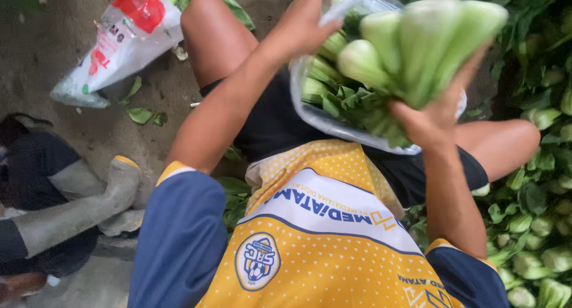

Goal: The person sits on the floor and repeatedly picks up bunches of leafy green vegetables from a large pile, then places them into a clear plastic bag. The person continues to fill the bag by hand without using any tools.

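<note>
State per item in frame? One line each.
left hand: gripping the rim of the clear plastic bag, holding it open
right hand: closed around a bunch of bok choy
clear plastic bag: open, partly filled with bok choy
bunch of bok choy: held, stalk ends up, over the bag mouth
white and red plastic bag: lying on the ground
bok choy pile: loose, on the ground at right

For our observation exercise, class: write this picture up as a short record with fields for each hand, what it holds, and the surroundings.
Left hand: left hand grips the rim of a clear plastic bag partly filled with green leafy vegetables.
Right hand: right hand holds a bunch of pale-stemmed green bok choy over the bag's mouth.
Right side: heap of loose bok choy on the ground.
Upper left: white and red plastic bag on dirt floor.
Lower left: another person's grey rubber boots.
</note>
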